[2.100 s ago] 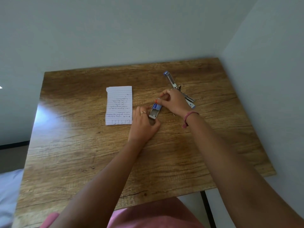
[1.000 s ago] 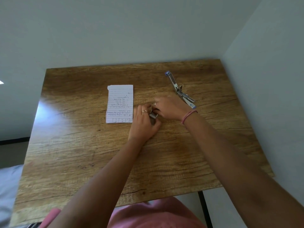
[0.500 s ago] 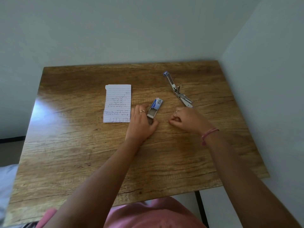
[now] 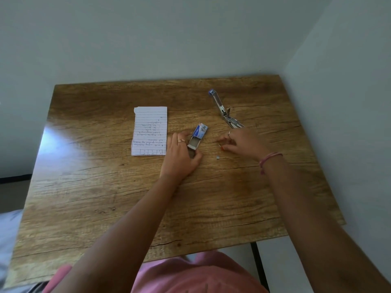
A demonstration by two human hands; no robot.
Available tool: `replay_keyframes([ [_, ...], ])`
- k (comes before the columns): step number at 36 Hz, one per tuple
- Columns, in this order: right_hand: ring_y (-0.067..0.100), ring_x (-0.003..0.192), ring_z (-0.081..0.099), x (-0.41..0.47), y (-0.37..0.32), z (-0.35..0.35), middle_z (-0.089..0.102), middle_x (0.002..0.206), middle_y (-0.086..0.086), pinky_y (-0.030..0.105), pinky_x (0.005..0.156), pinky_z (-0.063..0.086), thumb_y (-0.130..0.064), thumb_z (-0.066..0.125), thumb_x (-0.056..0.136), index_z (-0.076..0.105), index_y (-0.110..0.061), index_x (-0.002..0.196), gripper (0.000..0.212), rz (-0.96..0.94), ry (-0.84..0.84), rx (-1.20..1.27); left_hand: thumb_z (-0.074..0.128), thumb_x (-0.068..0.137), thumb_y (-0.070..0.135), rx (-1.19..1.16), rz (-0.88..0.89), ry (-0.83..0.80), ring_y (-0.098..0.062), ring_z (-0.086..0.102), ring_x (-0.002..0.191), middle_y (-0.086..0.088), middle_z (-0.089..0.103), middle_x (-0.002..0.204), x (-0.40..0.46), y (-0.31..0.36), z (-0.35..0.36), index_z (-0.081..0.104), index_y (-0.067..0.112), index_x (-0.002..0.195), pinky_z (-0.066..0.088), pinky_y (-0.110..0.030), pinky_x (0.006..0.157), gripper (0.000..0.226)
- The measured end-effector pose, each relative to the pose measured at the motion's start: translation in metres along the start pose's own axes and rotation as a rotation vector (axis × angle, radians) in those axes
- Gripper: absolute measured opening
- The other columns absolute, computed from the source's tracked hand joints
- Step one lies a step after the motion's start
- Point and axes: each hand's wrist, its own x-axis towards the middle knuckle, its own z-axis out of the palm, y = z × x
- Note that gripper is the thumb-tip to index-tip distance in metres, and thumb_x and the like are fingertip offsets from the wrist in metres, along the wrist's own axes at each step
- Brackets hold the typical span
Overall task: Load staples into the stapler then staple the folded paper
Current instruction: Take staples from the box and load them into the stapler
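The small blue staple box (image 4: 199, 131) lies mid-table with its grey inner tray (image 4: 193, 144) slid out towards me. My left hand (image 4: 182, 157) grips the tray's near end. My right hand (image 4: 243, 144) rests to the right of the box, fingertips pinched low on the table on a thin sliver that looks like a strip of staples (image 4: 220, 143). A tiny loose staple piece (image 4: 217, 157) lies just in front of those fingertips. The metal stapler (image 4: 224, 112) lies swung open behind my right hand, untouched. The folded lined paper (image 4: 150, 131) lies flat to the left of the box.
The wooden table (image 4: 105, 197) stands in a corner, with walls close behind and on the right. Its near edge is at my lap, and a black table leg (image 4: 259, 267) shows below the right front.
My right hand reached into the open box, then drew back to the right and now has its fingertips down on the table. My left hand has stayed on the tray.
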Motion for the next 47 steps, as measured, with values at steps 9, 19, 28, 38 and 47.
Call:
replay_keyframes([
  [9,0.012,0.105,0.063,0.002,-0.001,-0.001,0.069,0.116,-0.005,0.036,0.093,0.05,-0.028,0.062,0.092,0.069,-0.022,0.112,0.022,-0.017,-0.014,0.018,0.063,0.082,0.035,0.018,0.0,0.001,-0.023,0.043,0.114,-0.01,0.048,0.119,0.0,0.0,0.001,0.046,0.002,0.121,0.041,-0.037,0.1,0.054],
  [19,-0.002,0.071,0.05,0.018,-0.021,0.01,0.069,0.097,-0.003,0.028,0.074,0.052,-0.032,0.058,0.093,0.068,-0.021,0.108,0.021,-0.097,0.122,0.111,0.064,0.082,0.031,0.024,0.019,0.006,-0.024,0.043,0.113,-0.013,0.049,0.118,-0.001,0.001,0.0,0.047,0.0,0.121,0.04,-0.037,0.099,0.053],
  [28,0.009,0.086,0.06,0.038,-0.041,0.008,0.069,0.108,0.001,0.025,0.078,0.047,-0.028,0.058,0.094,0.068,-0.018,0.115,0.025,-0.181,0.133,0.082,0.065,0.082,0.026,0.02,0.02,-0.005,-0.027,0.045,0.112,-0.015,0.049,0.116,-0.001,0.003,-0.002,0.046,-0.002,0.121,0.041,-0.039,0.099,0.051],
  [38,0.023,0.112,0.055,0.047,-0.032,0.003,0.055,0.126,0.012,0.027,0.092,0.038,-0.022,0.048,0.099,0.057,-0.009,0.129,0.034,0.022,0.147,0.173,0.063,0.082,0.033,0.005,0.012,-0.002,-0.024,0.045,0.114,-0.013,0.049,0.12,0.0,0.001,-0.001,0.046,0.0,0.122,0.042,-0.038,0.1,0.054],
  [47,0.025,0.114,0.053,0.054,-0.044,0.015,0.06,0.119,0.01,0.036,0.1,0.04,-0.023,0.052,0.098,0.063,-0.011,0.124,0.031,0.033,0.117,0.178,0.065,0.088,0.024,-0.048,-0.009,0.06,-0.019,0.048,0.11,-0.01,0.05,0.116,0.0,0.0,0.0,0.049,0.003,0.121,0.036,-0.023,0.096,0.042],
])
